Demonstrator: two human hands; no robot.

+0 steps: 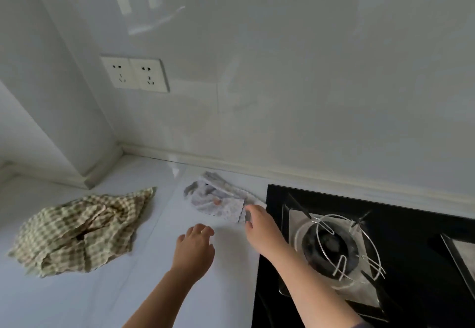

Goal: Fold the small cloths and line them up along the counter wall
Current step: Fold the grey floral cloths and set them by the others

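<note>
A small white and grey patterned cloth [218,199] lies crumpled on the counter close to the back wall, just left of the stove. My right hand [259,227] rests on its right corner, fingers curled over the scalloped edge. My left hand [195,245] hovers over bare counter below the cloth, fingers spread and holding nothing. A larger green and cream checked cloth [79,230] lies rumpled at the left, apart from both hands.
A black gas stove [401,219] with a wire pot stand [344,245] fills the right side, under my right forearm. A double wall socket [135,74] sits on the back wall. A wall corner juts out at the left.
</note>
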